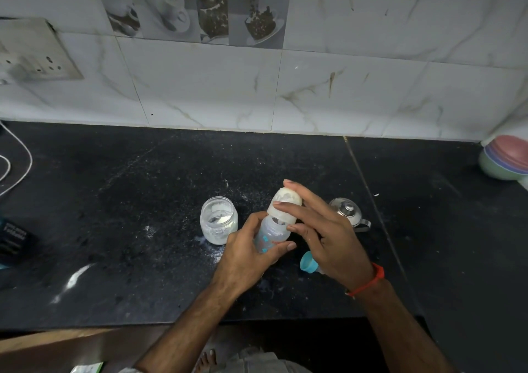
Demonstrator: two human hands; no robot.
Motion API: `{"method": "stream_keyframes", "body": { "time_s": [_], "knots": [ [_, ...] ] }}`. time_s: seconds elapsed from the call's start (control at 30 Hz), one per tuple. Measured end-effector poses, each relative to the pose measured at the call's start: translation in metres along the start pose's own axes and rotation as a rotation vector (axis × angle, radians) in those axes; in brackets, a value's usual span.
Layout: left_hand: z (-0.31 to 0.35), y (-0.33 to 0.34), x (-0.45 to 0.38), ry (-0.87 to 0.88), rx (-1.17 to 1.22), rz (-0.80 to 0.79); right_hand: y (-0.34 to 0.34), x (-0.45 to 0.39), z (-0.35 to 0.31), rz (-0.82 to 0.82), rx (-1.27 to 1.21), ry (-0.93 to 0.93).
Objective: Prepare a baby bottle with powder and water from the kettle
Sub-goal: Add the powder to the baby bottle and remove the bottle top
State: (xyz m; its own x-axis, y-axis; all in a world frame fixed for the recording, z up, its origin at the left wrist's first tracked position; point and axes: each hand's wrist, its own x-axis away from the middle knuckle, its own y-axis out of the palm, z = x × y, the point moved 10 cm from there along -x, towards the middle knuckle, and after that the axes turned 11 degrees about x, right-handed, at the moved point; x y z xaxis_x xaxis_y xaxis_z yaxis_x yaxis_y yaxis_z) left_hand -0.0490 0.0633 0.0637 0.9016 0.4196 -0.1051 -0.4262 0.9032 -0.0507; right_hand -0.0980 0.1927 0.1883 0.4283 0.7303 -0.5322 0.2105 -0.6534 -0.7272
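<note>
Head view: over a black speckled countertop (143,201), the left hand (248,255) has its fingers wrapped around a clear baby bottle (270,234). The right hand (323,229) pinches the bottle's translucent cap (285,202), tilted at the neck. Just left stands an open jar of white powder (219,219); a small steel kettle (350,211) sits behind the right hand, partly hidden. A blue ring (308,261) lies beneath it. Spilled powder dusts the counter. Marble-patterned tiles (343,86) back the counter; stacked bowls (504,158) stand far right.

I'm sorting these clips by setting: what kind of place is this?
Most likely a home kitchen: black stone countertop, marble-look tiled wall with coffee-cup picture tiles, and a small steel kettle.
</note>
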Motion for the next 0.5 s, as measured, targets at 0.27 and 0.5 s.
{"method": "stream_keyframes", "body": {
  "time_s": [0.27, 0.5],
  "knots": [
    [0.0003, 0.0005, -0.0006, -0.009, 0.008, 0.001, -0.0027, 0.0014, 0.0002, 0.041, 0.006, 0.013],
    [0.0011, 0.0004, -0.0028, -0.013, -0.018, 0.002, -0.0063, 0.0023, -0.0007, 0.094, 0.008, 0.008]
  ]
}}
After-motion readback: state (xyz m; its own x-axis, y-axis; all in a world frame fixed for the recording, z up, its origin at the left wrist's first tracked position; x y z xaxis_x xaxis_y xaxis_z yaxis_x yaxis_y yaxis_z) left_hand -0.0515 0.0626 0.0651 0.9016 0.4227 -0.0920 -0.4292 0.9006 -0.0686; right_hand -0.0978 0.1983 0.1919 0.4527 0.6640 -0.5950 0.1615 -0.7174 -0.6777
